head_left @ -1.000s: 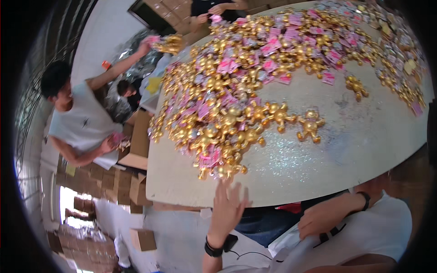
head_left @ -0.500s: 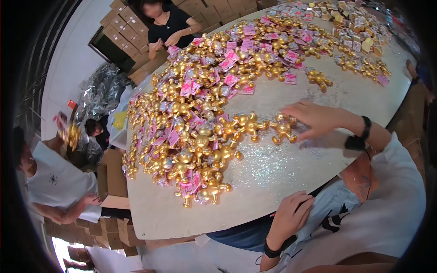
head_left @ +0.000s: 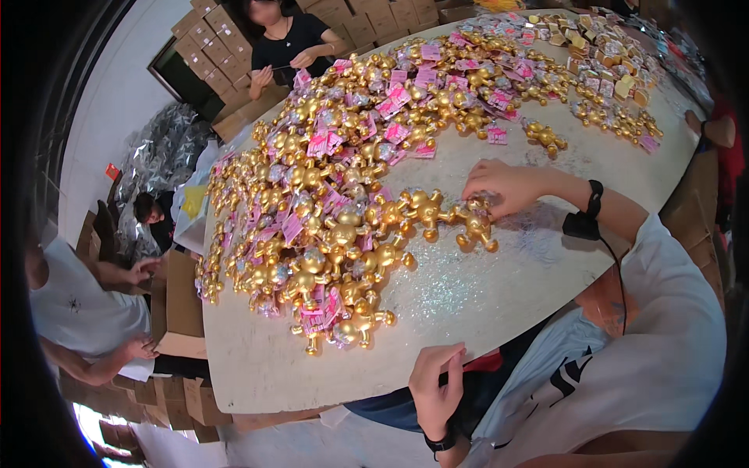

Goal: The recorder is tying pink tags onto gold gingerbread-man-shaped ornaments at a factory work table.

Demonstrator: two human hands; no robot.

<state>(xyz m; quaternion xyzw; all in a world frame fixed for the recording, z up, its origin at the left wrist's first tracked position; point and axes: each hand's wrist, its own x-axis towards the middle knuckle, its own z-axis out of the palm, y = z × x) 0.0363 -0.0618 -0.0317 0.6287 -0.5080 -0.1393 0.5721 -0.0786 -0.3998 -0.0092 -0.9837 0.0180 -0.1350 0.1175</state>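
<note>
My right hand [head_left: 505, 187] reaches over the table [head_left: 499, 304], its fingers closed on one end of a shiny gold bear-shaped figure [head_left: 474, 225]. That figure's rounded limbs lie on the tabletop, and part of it is hidden under my fingers. Close on its left is another gold figure [head_left: 427, 212], at the edge of a large heap of gold figures [head_left: 343, 234] mixed with pink printed cards [head_left: 394, 100]. By the near table edge my left hand [head_left: 437, 386] is raised with thumb and fingers apart, holding nothing.
Glitter [head_left: 445, 292] is scattered on the tabletop. One gold figure [head_left: 544, 136] lies apart, farther back. Across the table a person in black [head_left: 289, 43] handles something small. A person in white [head_left: 90, 300] stands at left beside an open carton [head_left: 181, 308]. Stacked cartons [head_left: 214, 51] line the back.
My right hand has moved slightly left and closed over the figure, which has turned. My left hand has shifted left and down. The person in white has lowered the gold bundle out of view.
</note>
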